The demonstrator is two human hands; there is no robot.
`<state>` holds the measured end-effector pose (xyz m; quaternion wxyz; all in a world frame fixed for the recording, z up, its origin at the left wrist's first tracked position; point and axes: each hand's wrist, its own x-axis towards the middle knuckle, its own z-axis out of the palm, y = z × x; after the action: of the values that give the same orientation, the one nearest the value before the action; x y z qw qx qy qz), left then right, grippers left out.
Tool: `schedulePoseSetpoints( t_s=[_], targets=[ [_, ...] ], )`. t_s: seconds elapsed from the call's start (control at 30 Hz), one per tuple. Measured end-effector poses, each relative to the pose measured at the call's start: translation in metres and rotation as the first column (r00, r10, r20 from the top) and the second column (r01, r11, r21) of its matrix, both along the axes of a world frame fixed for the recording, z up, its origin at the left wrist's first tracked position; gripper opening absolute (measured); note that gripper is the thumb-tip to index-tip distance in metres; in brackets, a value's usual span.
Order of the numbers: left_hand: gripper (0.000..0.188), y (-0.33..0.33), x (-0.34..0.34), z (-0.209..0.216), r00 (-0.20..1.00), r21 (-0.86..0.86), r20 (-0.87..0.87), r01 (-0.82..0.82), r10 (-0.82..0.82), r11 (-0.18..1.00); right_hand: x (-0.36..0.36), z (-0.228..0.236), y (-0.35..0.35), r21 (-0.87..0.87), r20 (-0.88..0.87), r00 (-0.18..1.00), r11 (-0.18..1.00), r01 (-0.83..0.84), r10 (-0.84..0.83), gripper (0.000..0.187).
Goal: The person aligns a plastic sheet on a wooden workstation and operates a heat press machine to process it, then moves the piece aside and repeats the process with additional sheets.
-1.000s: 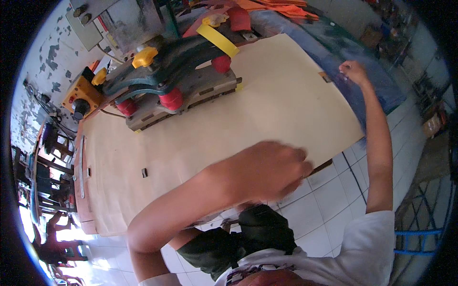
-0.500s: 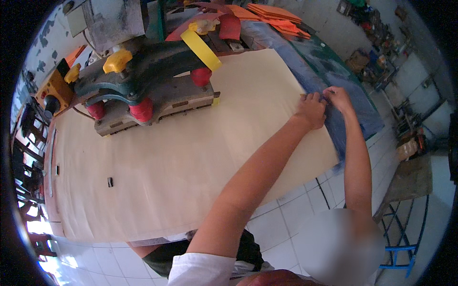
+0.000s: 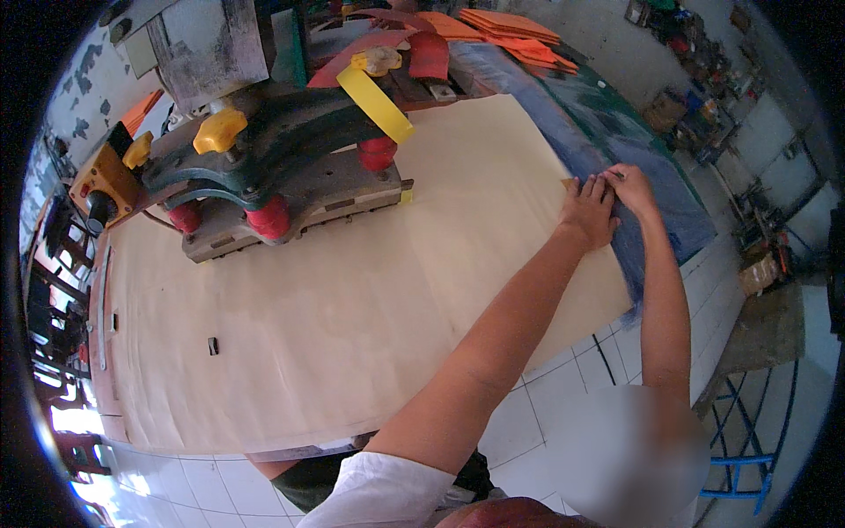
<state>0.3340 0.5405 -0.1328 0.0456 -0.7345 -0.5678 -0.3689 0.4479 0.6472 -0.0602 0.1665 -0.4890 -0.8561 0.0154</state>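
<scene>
A large cream sheet, paper-like and slightly wrinkled, covers most of the table. My left hand rests on its right edge with the fingers stretched out and pointing away from me. Just beyond those fingertips my right hand is closed in a pinch over the blue surface at the sheet's edge. A small dark bit shows at the right fingertips, too small to name. The two hands are almost touching.
A heavy dark press-like machine with yellow knobs and red round mounts stands over the sheet's far left. A yellow tape roll hangs on it. Orange sheets lie at the back. A small black piece sits on the sheet.
The whole view has shifted slightly. My left fingers are straighter and lie flatter toward the right hand. My right hand stays pinched by the sheet's edge.
</scene>
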Motion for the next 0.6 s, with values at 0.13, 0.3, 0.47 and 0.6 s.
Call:
schedulePoseSetpoints(
  t_s=[0.13,0.3,0.47,0.6],
  targets=[
    [0.060,-0.004,0.001,0.003,0.999,-0.060,-0.047,-0.003,0.000,0.998,0.005,0.002,0.004,-0.096,-0.080,0.997,0.995,-0.027,0.020,0.030],
    [0.057,-0.004,0.000,0.006,0.997,-0.121,-0.077,0.006,-0.015,0.993,0.010,0.006,0.025,-0.225,-0.046,0.999,0.974,-0.003,-0.008,0.033],
    [0.061,-0.003,-0.001,0.007,0.987,-0.179,-0.158,-0.039,0.010,0.983,0.008,0.009,0.031,-0.414,-0.146,0.982,0.909,0.049,-0.119,0.034],
    [0.061,-0.006,-0.003,0.009,0.986,-0.165,-0.165,-0.016,-0.011,0.986,0.010,0.011,0.023,-0.401,-0.170,0.982,0.916,0.007,-0.082,0.033]
  ],
)
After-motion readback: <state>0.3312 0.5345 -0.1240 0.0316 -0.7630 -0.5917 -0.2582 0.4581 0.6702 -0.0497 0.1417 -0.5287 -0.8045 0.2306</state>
